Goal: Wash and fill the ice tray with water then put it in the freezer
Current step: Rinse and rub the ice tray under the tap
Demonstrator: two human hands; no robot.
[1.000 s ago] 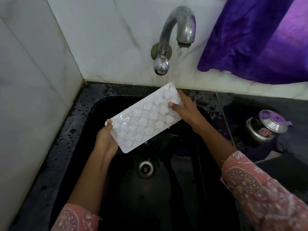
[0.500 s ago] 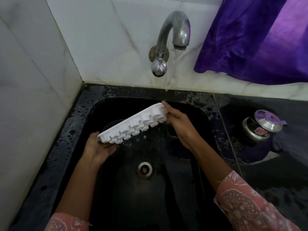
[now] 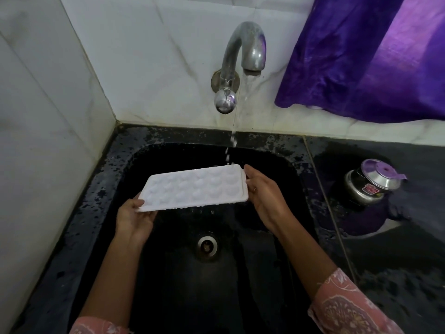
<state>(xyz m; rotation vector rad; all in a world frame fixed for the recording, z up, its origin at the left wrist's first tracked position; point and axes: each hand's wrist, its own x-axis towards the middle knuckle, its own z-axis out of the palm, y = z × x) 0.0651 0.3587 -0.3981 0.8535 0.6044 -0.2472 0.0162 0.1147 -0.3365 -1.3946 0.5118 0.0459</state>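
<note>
A white ice tray [image 3: 195, 188] with several flower-shaped cups is held nearly level, cups up, over the black sink [image 3: 277, 162]. My left hand [image 3: 133, 219] grips its near-left corner from below. My right hand [image 3: 263, 197] holds its right end. A thin stream of water [image 3: 232, 141] falls from the metal tap [image 3: 243, 59] onto the tray's far-right corner. Drops hang from the tray's front edge.
The sink drain [image 3: 207, 245] lies below the tray. A steel pot with a purple lid [image 3: 372, 182] stands on the wet black counter at the right. A purple cloth [image 3: 366, 56] hangs over the white tiled wall behind. A tiled wall closes the left side.
The tray was tipped on edge and lowered, pouring water out, then turned back level with cups up under the stream. Both hands kept their hold.
</note>
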